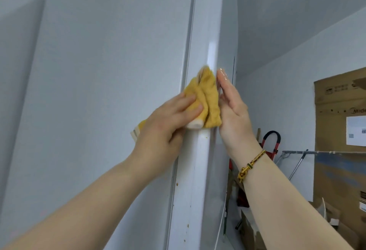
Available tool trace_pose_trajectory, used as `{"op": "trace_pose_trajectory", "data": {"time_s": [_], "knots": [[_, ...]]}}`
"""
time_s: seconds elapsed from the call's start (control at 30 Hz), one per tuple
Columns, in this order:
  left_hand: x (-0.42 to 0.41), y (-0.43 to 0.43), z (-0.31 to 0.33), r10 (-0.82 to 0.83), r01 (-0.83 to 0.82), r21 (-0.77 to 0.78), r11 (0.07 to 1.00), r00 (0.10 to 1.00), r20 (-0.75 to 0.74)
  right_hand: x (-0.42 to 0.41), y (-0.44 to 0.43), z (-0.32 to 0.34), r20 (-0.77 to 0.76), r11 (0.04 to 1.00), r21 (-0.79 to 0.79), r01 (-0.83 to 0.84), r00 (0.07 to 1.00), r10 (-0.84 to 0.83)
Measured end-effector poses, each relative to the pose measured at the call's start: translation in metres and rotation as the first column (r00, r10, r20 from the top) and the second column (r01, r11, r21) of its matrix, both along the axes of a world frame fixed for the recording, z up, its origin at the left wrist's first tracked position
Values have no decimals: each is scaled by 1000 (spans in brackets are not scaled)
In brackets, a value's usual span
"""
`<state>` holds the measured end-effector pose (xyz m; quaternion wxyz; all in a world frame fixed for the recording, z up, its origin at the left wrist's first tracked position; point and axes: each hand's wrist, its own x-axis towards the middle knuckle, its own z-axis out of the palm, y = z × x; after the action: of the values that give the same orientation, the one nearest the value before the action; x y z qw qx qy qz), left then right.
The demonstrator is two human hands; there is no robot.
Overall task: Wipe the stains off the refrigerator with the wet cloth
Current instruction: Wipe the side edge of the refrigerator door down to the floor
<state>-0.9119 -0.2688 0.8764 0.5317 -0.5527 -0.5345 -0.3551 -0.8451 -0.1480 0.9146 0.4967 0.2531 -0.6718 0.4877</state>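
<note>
The pale grey refrigerator [103,67] fills the left and middle of the view, its door edge [206,31] running top to bottom. A folded yellow cloth [208,99] is pressed flat on that edge by my left hand [166,126], fingers spread over it. My right hand [233,111] rests flat against the door's right side beside the cloth, fingers straight, holding nothing. Small brownish stains [176,184] dot the edge below the cloth, with more further down.
At the right stands a tall cardboard box [340,150] with a white label. A red and black stool or trolley handle [273,140], a metal rack [301,154] and smaller cartons [324,216] sit low on the right, against a white wall.
</note>
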Motion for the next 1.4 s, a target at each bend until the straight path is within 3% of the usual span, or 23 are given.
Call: {"op": "trace_pose_trajectory", "data": {"time_s": [0.13,0.23,0.4,0.5,0.7,0.8,0.97,1.07,1.17,1.3,1.4], "knots": [[2,-10,-47,5,-2,-45,999,999,54,5,1,1,34,995,73,66,997,-69],[9,-8,-11,31,-30,-45,999,999,35,7,3,2,47,992,88,86,995,-91],[17,5,25,-32,25,42,999,982,184,6,5,4,41,996,70,46,998,-49],[10,0,-22,-24,24,6,1000,992,128,11,6,7,75,992,110,56,995,-64],[18,-17,-146,15,14,-125,992,974,227,19,10,-49,183,985,148,87,976,-114],[29,-16,-132,37,4,-128,992,948,316,18,12,-92,253,993,92,77,962,-98],[40,-6,-45,-80,89,2,996,892,445,12,11,-110,323,998,50,36,945,-50],[34,-7,-26,-112,121,1,993,911,397,11,15,-110,321,995,90,44,944,-71],[24,-5,-77,-109,122,-23,992,945,307,11,16,-111,312,996,84,37,948,-62],[31,-9,-180,-52,79,-56,995,923,382,9,18,-113,313,990,127,54,945,-91],[38,-18,-187,-17,63,-95,993,905,426,9,17,-113,303,989,134,69,947,-107]]}}
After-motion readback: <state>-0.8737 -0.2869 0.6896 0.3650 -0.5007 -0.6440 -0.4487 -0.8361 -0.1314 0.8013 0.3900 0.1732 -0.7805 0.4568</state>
